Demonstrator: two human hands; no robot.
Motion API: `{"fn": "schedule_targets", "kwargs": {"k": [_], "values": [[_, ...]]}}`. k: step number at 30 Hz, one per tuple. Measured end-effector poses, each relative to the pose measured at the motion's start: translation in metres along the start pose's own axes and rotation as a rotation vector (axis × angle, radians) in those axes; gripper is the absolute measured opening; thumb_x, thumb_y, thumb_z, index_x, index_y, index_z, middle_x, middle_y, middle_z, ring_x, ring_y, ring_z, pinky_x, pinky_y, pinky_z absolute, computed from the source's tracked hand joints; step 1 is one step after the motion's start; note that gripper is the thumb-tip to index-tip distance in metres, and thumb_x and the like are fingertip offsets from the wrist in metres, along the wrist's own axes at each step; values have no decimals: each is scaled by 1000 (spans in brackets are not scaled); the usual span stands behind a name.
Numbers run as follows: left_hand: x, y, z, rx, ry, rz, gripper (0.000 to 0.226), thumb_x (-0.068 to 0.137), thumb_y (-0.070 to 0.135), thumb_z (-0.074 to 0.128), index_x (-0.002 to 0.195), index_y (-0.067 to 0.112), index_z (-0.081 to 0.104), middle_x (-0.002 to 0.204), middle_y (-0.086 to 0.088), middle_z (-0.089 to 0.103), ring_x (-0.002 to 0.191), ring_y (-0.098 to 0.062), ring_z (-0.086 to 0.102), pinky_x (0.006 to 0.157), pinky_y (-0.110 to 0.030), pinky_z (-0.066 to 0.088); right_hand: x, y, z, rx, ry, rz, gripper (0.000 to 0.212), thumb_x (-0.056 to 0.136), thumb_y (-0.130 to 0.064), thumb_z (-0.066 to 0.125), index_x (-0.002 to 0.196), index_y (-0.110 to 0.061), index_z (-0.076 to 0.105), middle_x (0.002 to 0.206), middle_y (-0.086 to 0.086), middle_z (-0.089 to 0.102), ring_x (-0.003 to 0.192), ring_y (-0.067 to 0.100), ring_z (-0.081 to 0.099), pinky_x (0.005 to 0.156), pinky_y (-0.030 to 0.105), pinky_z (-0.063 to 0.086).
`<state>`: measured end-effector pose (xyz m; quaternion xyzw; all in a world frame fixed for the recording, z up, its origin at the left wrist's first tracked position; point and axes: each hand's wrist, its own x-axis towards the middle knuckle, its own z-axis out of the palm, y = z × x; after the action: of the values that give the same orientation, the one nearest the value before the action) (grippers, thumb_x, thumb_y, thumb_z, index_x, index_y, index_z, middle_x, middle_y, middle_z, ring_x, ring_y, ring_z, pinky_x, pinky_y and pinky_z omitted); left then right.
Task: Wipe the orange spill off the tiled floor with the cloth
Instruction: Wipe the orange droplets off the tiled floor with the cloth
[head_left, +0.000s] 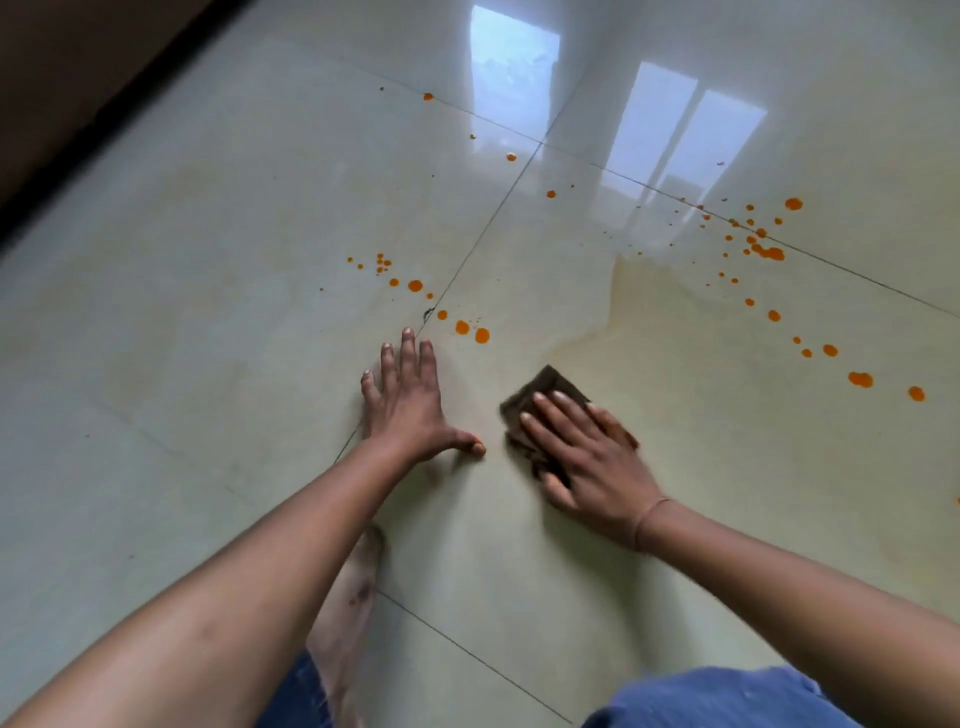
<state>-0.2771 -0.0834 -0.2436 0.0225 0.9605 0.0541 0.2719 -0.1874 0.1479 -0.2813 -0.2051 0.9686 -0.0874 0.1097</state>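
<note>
A dark brown cloth (545, 387) lies on the glossy pale tiled floor (208, 312), and my right hand (587, 457) presses flat on it with straight fingers. My left hand (410, 405) rests palm down on the floor just left of the cloth, fingers spread. Orange drops are scattered over the tiles: a cluster (470, 328) just beyond my left fingertips, a denser group (763, 249) at the far right, and a trail (860, 379) to the right of the cloth. A faint yellowish smear (675, 322) spreads beyond the cloth.
A dark wall base (78, 104) runs along the upper left. Window reflections (519, 78) shine on the far tiles. My bare foot (348, 597) and blue-clad knees (727, 696) are at the bottom of the view.
</note>
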Motion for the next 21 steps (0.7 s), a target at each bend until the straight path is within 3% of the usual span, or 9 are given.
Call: {"fn": "schedule_targets", "kwargs": {"k": [2, 5, 8, 12, 17, 21], "values": [[5, -17, -6, -34, -5, -29, 149, 50, 71, 79, 153, 15, -14, 158, -6, -26, 146, -31, -20, 117, -55, 0, 15, 19, -7, 5, 30, 74, 68, 84, -46, 42, 149, -27, 34, 158, 2, 27, 147, 21, 23, 113, 40, 17], [15, -50, -16, -78, -31, -110, 153, 45, 68, 83, 153, 18, -14, 158, -3, -27, 146, -31, -19, 118, -55, 2, 96, -4, -15, 27, 59, 214, 67, 89, -46, 42, 152, -31, 23, 162, -1, 16, 149, 18, 10, 116, 40, 10], [20, -71, -25, -74, -93, -146, 153, 45, 66, 85, 153, 21, -14, 158, -1, -27, 147, -32, -17, 117, -57, 7, 121, -38, -12, 2, 16, 80, 66, 90, -46, 39, 152, -30, 23, 162, -1, 14, 149, 18, 9, 117, 41, 9], [21, -79, -25, -50, -118, -79, 152, 45, 66, 84, 153, 23, -14, 158, 0, -28, 146, -34, -17, 117, -58, 7, 55, -14, -7, -33, -61, -119, 68, 87, -48, 39, 152, -32, 24, 161, -2, 17, 149, 18, 11, 116, 40, 14], [40, -120, -39, -57, -89, -172, 155, 41, 66, 86, 152, 27, -15, 158, 2, -28, 146, -37, -17, 115, -60, 6, 159, -58, -17, 12, 19, 106, 68, 89, -47, 42, 152, -31, 21, 162, -1, 14, 150, 17, 7, 116, 40, 8], [49, -132, -38, -99, -140, -185, 158, 41, 64, 87, 150, 29, -22, 153, 4, -38, 143, -39, -22, 113, -62, 4, 127, -51, -3, -16, -61, -279, 67, 86, -47, 40, 150, -30, 30, 159, -1, 24, 148, 19, 18, 115, 41, 17]]}}
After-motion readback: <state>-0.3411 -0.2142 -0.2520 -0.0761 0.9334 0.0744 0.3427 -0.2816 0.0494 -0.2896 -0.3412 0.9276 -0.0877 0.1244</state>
